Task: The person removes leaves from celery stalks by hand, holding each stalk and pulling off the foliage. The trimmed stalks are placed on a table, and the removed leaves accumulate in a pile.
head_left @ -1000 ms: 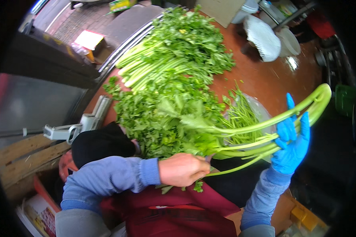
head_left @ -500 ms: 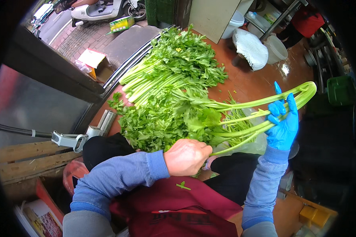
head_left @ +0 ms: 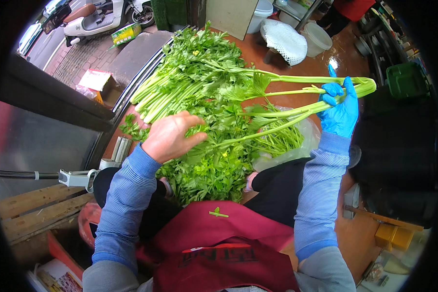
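**Only one hand steadies the held stalks**

With the clock centred on the view, the bare left hand (head_left: 173, 137) is at 9 o'clock, fingers and thumb parted, nothing seen between them; whether it touches the leaf heap (head_left: 211, 170) beside it, I cannot tell. A hasty grab there could catch loose leaves, because the greens overlap so closely. Toward 11 o'clock, the stacked celery (head_left: 160, 95) might get snagged, as its tops lie tangled with other foliage. At 6 o'clock, a leaf scrap (head_left: 219, 213) rests on the red apron (head_left: 204, 233) and could drop if the lap shifts. The held celery (head_left: 297, 79) reaches from among the leaves out to 2 o'clock; its long stalks fan apart and could snap or slip if pulled hard, since only the gloved right hand (head_left: 339, 114) grips them, near the pale rounded end. Below them, at 3 o'clock, the thin stems (head_left: 287, 138) could be swept off the plastic bag (head_left: 310, 131) by a sagging stalk.

Against half a second ago, the left hand has left 6 o'clock, where it was curled at a stalk, and opened; the scrap remains; the upper stalk runs flatter, and the right hand keeps its hold
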`<state>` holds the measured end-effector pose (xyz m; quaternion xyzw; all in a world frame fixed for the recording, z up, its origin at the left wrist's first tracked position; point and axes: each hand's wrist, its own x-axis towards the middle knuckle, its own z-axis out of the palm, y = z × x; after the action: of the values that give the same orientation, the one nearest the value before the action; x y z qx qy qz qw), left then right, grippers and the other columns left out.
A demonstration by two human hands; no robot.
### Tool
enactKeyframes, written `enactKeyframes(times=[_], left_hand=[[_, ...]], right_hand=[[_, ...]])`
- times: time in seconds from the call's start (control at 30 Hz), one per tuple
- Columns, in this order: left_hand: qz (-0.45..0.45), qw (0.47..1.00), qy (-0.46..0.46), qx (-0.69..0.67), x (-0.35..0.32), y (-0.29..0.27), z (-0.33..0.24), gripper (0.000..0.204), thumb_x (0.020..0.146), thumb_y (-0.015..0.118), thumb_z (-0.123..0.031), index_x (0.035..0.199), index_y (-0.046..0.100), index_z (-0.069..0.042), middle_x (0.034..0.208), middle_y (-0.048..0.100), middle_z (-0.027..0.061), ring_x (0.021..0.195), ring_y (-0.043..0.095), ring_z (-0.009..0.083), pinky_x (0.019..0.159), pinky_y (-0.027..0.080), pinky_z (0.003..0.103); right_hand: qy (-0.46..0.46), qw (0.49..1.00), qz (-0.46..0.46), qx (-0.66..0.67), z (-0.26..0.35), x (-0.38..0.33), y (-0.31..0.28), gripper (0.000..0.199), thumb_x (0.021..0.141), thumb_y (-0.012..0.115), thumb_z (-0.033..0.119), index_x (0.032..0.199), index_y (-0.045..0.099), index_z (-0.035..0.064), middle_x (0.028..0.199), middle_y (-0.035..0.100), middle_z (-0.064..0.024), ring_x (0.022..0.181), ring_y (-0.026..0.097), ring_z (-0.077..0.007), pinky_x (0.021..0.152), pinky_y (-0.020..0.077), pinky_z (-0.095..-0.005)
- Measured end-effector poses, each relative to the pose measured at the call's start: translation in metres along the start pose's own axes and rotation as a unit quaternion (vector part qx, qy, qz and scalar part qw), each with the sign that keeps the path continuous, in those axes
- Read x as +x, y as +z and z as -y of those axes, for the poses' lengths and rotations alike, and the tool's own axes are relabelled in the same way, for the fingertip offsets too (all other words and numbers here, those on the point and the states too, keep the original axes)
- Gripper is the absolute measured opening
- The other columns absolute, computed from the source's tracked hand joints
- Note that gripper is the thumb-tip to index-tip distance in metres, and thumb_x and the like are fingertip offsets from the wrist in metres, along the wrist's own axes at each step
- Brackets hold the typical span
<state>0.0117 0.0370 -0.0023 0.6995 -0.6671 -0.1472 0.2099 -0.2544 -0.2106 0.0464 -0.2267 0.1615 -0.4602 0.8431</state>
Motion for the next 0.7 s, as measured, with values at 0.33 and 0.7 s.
enactKeyframes(times=[0.33, 0.7], left_hand=[[0.223, 0.687, -0.071, -0.688, 0.019, 0.028, -0.037, 0.029, 0.089, 0.049, -0.016, 0.111, 0.056, 0.001, 0.095, 0.064, 0.0102, 0.049, 0.042, 0.0003, 0.042, 0.031, 0.014], [0.35, 0.6, -0.096, -0.713, 0.015, 0.052, -0.031, 0.014, 0.089, 0.052, -0.017, 0.091, 0.052, -0.003, 0.08, 0.06, 0.0104, 0.042, 0.046, 0.0062, 0.042, 0.04, 0.017]], right_hand=[[0.058, 0.996, 0.049, 0.043, -0.019, 0.008, 0.009, 0.052, 0.089, 0.051, 0.023, 0.125, 0.034, -0.0105, 0.061, 0.036, 0.0008, 0.057, 0.038, -0.0082, 0.041, 0.0298, -0.0192], [0.112, 0.987, 0.078, 0.083, -0.023, 0.015, 0.002, 0.051, 0.089, 0.05, 0.022, 0.125, 0.034, -0.0108, 0.062, 0.036, 0.0007, 0.058, 0.037, -0.0081, 0.042, 0.0287, -0.019]])
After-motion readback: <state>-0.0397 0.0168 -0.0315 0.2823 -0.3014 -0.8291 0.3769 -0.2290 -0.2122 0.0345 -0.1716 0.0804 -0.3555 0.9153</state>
